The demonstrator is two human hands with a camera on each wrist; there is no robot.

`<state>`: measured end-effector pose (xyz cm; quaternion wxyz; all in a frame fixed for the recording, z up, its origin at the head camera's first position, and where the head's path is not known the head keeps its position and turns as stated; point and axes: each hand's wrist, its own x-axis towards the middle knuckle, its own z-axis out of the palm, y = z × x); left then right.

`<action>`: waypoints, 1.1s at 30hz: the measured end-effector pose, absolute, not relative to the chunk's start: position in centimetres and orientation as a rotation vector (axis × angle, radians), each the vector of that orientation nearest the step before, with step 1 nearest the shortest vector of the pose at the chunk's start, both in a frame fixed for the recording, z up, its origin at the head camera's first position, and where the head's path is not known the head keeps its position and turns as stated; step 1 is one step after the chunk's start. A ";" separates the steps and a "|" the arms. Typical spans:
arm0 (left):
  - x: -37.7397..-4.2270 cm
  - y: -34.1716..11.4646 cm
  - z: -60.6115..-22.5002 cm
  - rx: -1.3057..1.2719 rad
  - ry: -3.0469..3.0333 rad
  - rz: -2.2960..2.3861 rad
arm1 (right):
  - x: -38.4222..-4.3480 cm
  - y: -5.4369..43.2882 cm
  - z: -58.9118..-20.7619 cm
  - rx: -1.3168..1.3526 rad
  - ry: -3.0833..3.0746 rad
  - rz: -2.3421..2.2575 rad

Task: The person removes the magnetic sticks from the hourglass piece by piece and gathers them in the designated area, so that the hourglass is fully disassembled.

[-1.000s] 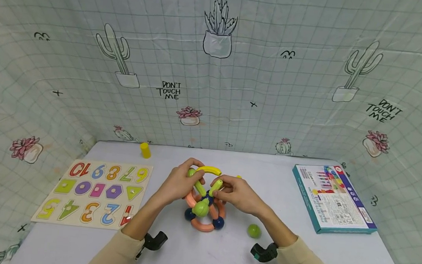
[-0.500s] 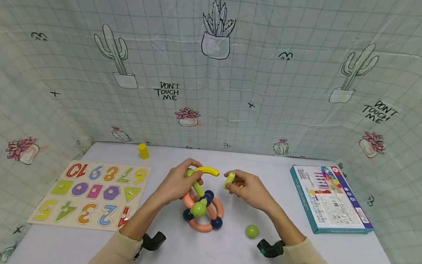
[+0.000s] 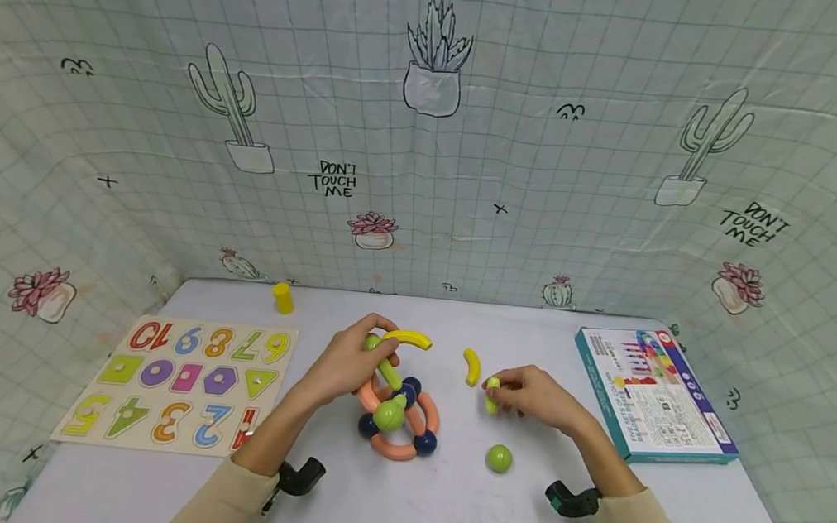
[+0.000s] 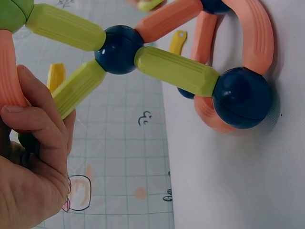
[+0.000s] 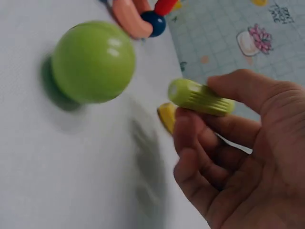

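Toy frame [image 3: 388,415], partly behind left hand [image 3: 350,361], cropped in wrist views

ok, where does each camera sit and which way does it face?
Head: worn on the head, facing forward and down at the table; left hand, right hand and both sleeves show.
Left wrist: worn on that wrist, looking at the toy; the left hand gripping it fills the lower left.
Right wrist: worn on that wrist, looking at a separate green stick pinched in the right hand, at lower right.
Shared: head and right wrist both show that stick and the loose green ball.
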<state>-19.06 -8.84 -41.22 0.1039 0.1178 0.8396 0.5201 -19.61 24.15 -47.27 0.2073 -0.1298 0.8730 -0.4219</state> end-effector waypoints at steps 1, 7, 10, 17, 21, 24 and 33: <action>-19.1 -8.9 -41.2 0.347 2.476 1.533 | -19.5 24.3 -47.6 -0.369 2.409 -1.166; -19.1 -9.0 -41.2 0.333 2.463 1.539 | -19.1 24.1 -48.9 -0.334 2.368 -1.149; -19.1 -9.0 -41.1 0.334 2.457 1.543 | -19.0 23.7 -49.1 -0.282 2.393 -1.166; -19.0 -8.9 -41.1 0.336 2.448 1.550 | -19.0 23.0 -49.2 -0.220 2.440 -1.162; -19.0 -8.9 -41.1 0.338 2.449 1.550 | -19.1 22.8 -49.2 -0.202 2.478 -1.135; -19.0 -8.9 -41.1 0.337 2.445 1.551 | -19.2 22.8 -49.2 -0.216 2.505 -1.120; -19.0 -8.9 -41.1 0.335 2.451 1.552 | -19.1 23.0 -48.7 -0.224 2.541 -1.090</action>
